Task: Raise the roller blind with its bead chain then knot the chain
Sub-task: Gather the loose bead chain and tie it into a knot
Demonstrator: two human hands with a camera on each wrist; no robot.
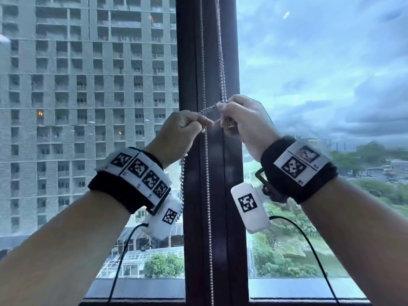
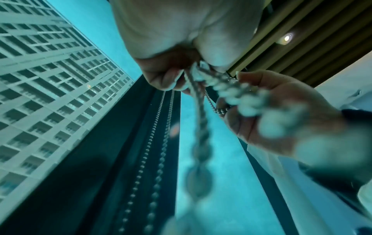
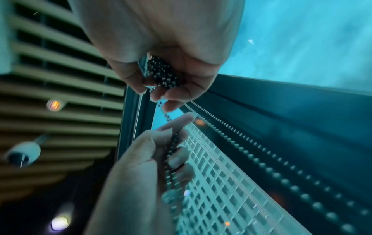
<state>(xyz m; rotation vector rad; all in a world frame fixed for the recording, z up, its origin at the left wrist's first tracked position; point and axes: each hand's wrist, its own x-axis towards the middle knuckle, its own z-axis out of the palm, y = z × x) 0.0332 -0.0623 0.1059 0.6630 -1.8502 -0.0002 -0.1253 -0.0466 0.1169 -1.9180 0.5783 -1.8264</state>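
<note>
A silver bead chain hangs down in front of the dark window mullion. My left hand grips the chain in a fist, and strands drop from it toward the sill. My right hand, just to the right and a little higher, pinches a bunched loop of beads. A short stretch of chain runs taut between the two hands. In the left wrist view the chain leaves my curled fingers close to the lens and blurred. The roller blind itself is out of view.
Large glass panes flank the mullion, with a high-rise outside on the left and sky on the right. The window sill runs along the bottom. Black cables hang from both wrist cameras. A slatted ceiling with a lamp is overhead.
</note>
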